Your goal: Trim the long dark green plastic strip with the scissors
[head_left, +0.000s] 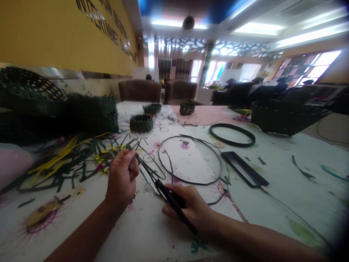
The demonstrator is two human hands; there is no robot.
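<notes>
My left hand [124, 174] is closed in a fist around a few thin dark green strips [144, 165], which run from it toward the right. My right hand [191, 207] grips a long black hand tool [176, 202], perhaps pliers or cutters; blur hides its exact kind. The tool's tip meets the strips or lies just over them. Beyond my hands a large loop of thin dark strip [191, 183] rests on the patterned tabletop. Left of my fist lies a tangle of green strips [84, 165] and yellow strips [58, 160].
Large dark green woven baskets [92, 112] stand at the left, another woven basket [286, 118] at the far right. Small woven baskets [141, 123] sit farther back. A thick green ring [231, 136] and a black device with a cord [244, 169] lie on the right.
</notes>
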